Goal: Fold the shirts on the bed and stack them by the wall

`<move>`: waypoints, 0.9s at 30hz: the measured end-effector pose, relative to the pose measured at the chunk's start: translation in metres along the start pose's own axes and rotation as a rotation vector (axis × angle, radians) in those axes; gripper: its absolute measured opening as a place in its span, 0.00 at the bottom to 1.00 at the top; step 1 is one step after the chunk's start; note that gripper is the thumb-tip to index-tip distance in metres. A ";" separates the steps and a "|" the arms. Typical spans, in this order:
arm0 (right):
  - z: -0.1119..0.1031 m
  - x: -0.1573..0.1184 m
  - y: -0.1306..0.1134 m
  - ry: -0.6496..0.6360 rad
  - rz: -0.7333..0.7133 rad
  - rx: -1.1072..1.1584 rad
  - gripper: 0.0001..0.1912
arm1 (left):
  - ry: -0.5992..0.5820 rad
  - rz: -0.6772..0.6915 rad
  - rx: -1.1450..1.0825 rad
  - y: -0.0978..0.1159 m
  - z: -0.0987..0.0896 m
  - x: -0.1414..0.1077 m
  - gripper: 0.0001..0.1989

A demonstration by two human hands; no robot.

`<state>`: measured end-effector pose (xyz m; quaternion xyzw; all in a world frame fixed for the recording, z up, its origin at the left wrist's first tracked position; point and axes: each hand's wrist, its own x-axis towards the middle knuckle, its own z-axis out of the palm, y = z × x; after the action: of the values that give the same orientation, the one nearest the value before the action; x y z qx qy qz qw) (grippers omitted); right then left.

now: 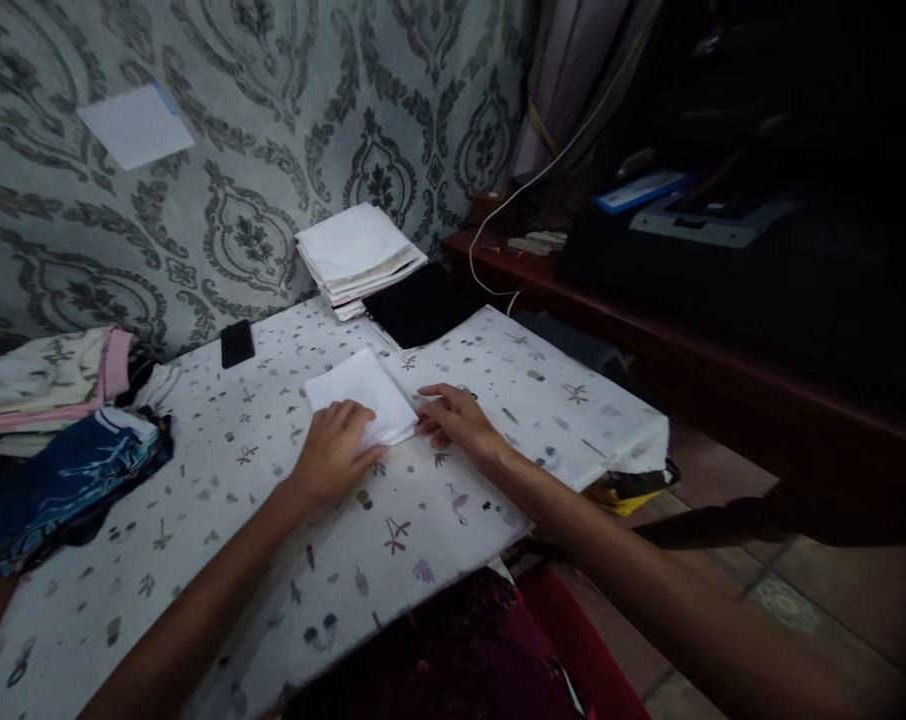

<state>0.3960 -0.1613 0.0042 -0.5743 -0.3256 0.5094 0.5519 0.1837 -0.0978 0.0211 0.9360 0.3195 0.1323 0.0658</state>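
Observation:
A folded white cloth [367,395] lies flat on the patterned cover of the table. My left hand [338,440] rests on its near left part, palm down with the fingers laid out over the fabric. At the cloth's right corner is my right hand [457,420], its fingers apart and slightly bent, the fingertips at the edge. Whether they touch the fabric there I cannot tell. Behind the cloth, a stack of folded white cloths [359,250] sits against the wall, beside a black folded cloth [427,305].
A black phone [237,344] lies near the wall. Folded clothes, with a blue printed garment [85,470] in front, are piled at the left. A dark red wooden surface [543,270] with a white cable [532,180] stands beyond the table's right side.

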 end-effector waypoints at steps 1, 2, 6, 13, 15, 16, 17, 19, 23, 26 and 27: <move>0.001 0.004 0.000 -0.009 -0.011 -0.047 0.13 | 0.004 0.012 0.022 0.005 0.003 -0.007 0.18; 0.002 0.008 0.001 -0.016 -0.025 -0.103 0.13 | 0.014 0.023 0.036 0.009 0.006 -0.012 0.17; 0.008 0.014 0.001 -0.048 -0.120 -0.364 0.13 | 0.046 0.035 0.005 0.010 0.006 -0.014 0.14; 0.007 0.018 -0.020 -0.023 -0.306 -0.913 0.14 | 0.145 -0.077 -0.060 -0.009 0.012 0.007 0.19; 0.021 0.035 -0.026 -0.024 -0.465 -0.983 0.13 | 0.106 -0.090 -0.026 -0.012 0.021 0.012 0.22; 0.031 0.045 -0.027 -0.069 -0.548 -0.975 0.13 | 0.067 -0.090 -0.012 -0.014 0.025 0.015 0.24; 0.042 0.057 -0.027 -0.132 -0.612 -0.951 0.14 | 0.023 -0.089 0.003 -0.014 0.028 0.017 0.25; 0.066 0.079 -0.022 -0.244 -0.643 -0.896 0.15 | -0.048 -0.083 0.033 -0.015 0.031 0.019 0.25; 0.092 0.106 -0.003 -0.282 -0.562 -0.884 0.19 | -0.064 -0.058 0.095 -0.012 0.029 0.016 0.24; 0.091 0.109 0.006 -0.270 -0.538 -0.983 0.25 | -0.055 -0.047 0.116 -0.007 0.028 0.009 0.26; 0.090 0.108 0.006 -0.270 -0.531 -1.032 0.27 | -0.053 -0.046 0.118 -0.006 0.028 0.005 0.26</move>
<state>0.3391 -0.0342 -0.0148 -0.5973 -0.7310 0.1984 0.2636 0.1917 -0.0910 -0.0057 0.9339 0.3463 0.0868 0.0221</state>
